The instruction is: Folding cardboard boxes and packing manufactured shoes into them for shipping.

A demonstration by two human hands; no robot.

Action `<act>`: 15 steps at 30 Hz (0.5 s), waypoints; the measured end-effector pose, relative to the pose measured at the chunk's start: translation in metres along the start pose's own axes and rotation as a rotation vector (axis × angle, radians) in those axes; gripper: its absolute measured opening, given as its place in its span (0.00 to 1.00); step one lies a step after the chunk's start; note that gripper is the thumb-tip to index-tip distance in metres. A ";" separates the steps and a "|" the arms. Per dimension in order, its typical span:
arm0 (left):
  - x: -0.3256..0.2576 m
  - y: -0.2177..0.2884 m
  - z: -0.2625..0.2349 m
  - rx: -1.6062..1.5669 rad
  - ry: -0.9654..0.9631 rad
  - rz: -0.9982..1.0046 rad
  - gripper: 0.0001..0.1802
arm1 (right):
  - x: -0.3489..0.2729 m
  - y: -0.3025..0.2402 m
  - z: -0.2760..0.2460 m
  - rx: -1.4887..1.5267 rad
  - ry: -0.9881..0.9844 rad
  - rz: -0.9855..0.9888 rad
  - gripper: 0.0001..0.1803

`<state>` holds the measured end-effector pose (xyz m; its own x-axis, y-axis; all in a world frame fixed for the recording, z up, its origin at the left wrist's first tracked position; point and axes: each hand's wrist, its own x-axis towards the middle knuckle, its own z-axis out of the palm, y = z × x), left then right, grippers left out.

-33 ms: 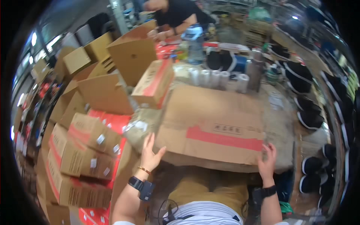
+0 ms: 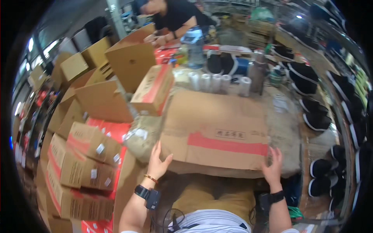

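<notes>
A flat piece of brown cardboard (image 2: 217, 112) with a red band and a printed label box lies on the cloth-covered worktable (image 2: 285, 132) in front of me. My left hand (image 2: 158, 163) is at its near left corner, fingers stretched upward and thumb apart. At the near right corner my right hand (image 2: 273, 165) has its fingers spread along the edge. Neither hand is closed round the cardboard; whether the fingertips touch it I cannot tell. Left of the cardboard stands a long closed carton (image 2: 153, 89) with a red stripe.
Several closed cartons (image 2: 87, 171) are stacked at my left, with open cartons (image 2: 103, 99) behind. White rolls (image 2: 215, 82), a blue-tinted water jug (image 2: 193, 46) and a tall bottle (image 2: 256, 73) line the far table edge. Black shoes (image 2: 316, 116) fill racks at right. A person (image 2: 178, 21) works opposite.
The scene has shifted slightly leftward in the view. My hands and the cardboard keep about the same places relative to each other.
</notes>
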<state>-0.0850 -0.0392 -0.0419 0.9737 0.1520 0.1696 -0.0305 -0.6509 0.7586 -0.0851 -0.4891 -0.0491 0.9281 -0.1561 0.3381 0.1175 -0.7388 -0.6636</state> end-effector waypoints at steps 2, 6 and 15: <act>0.013 0.000 0.033 0.040 -0.056 0.012 0.44 | -0.006 0.006 0.003 0.006 -0.206 -0.046 0.60; 0.033 -0.007 0.031 -0.167 0.087 -0.103 0.40 | -0.022 -0.015 0.008 -0.076 -0.213 0.080 0.59; 0.040 -0.032 0.063 -0.716 0.062 -0.086 0.26 | -0.001 -0.007 0.004 0.188 -0.147 0.181 0.65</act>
<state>-0.0310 -0.0591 -0.0995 0.9653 0.2366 0.1103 -0.1156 0.0086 0.9933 -0.0859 -0.4814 -0.0473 0.9795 -0.1674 0.1119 -0.0039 -0.5714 -0.8207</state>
